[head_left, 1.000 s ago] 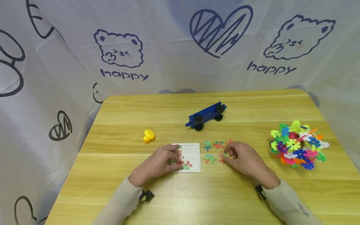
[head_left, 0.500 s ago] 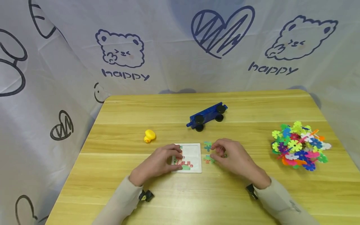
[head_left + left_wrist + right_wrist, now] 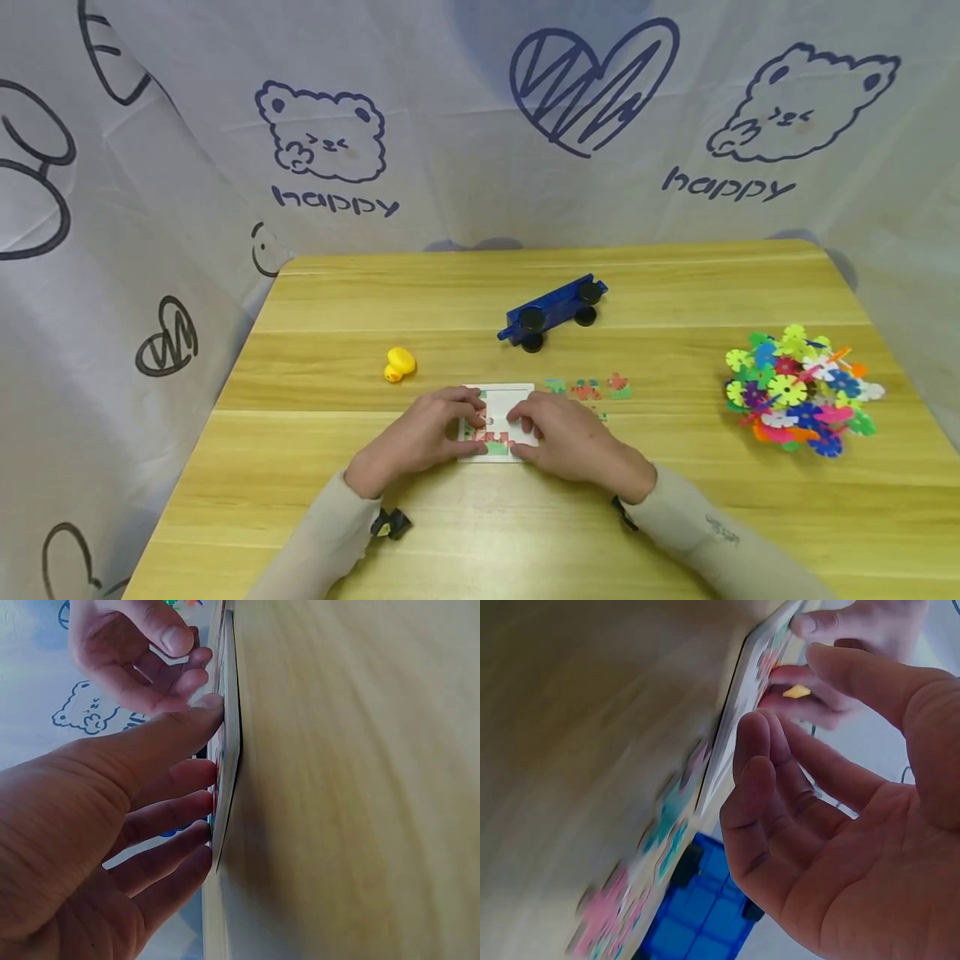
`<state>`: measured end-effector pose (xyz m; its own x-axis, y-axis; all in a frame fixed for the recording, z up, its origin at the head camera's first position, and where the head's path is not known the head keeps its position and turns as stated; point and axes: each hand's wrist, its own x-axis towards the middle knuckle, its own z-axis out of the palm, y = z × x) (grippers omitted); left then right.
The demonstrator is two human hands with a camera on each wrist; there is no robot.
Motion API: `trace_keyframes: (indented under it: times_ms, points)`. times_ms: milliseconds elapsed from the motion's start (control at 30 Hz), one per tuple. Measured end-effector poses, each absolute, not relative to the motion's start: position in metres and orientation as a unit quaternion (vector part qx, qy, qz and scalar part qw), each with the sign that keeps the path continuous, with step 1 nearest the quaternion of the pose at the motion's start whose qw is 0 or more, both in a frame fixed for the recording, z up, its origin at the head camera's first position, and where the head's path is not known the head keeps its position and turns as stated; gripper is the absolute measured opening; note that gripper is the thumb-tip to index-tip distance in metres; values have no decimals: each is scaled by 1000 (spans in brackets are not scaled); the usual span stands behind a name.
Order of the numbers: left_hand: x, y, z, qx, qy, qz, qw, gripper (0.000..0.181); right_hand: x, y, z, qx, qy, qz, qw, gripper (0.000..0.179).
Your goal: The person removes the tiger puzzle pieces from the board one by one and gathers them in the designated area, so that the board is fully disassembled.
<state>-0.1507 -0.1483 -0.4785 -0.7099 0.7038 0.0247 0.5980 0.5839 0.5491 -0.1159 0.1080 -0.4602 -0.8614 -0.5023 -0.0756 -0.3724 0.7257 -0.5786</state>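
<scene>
A white puzzle tray (image 3: pixel 498 387) lies on the table with joined red and green pieces (image 3: pixel 497 442) along its left side and lower edge. My left hand (image 3: pixel 435 425) rests on the tray's left part, thumb at the lower edge, fingertips pressing the pieces; these fingers are fairly straight in the left wrist view. My right hand (image 3: pixel 573 437) hovers over the tray's right side. Its thumb and bent fingers stand apart, and the right wrist view shows nothing between them. Loose puzzle pieces (image 3: pixel 585 389) lie right of the tray, some partly hidden behind the right hand.
A blue toy wagon (image 3: pixel 555 310) with black wheels lies beyond the tray. Left of it sits a small yellow rubber duck (image 3: pixel 400 362). At the right stands a colourful cluster of flower-shaped plastic discs (image 3: pixel 795 392). A printed cloth (image 3: pixel 465 125) hangs behind the table.
My right hand has moved left from the loose pieces to above the tray's right side, uncovering the upper-row pieces. The left hand has stayed on the tray.
</scene>
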Motion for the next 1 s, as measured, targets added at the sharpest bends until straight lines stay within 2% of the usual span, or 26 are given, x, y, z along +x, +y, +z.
trace_keyframes:
  times_ms: [167,600,1000]
  points:
    - [-150,-149,-477,371,884,265,99,21,-115,97,-462,-253,921,-269,121,37]
    - [-151,-148,-476,375,884,263,97,21,-114,88,-465,-232,926,-266,133,27]
    - [-153,-147,-475,383,880,263,98,22,-116,87,-464,-215,916,-301,152,27]
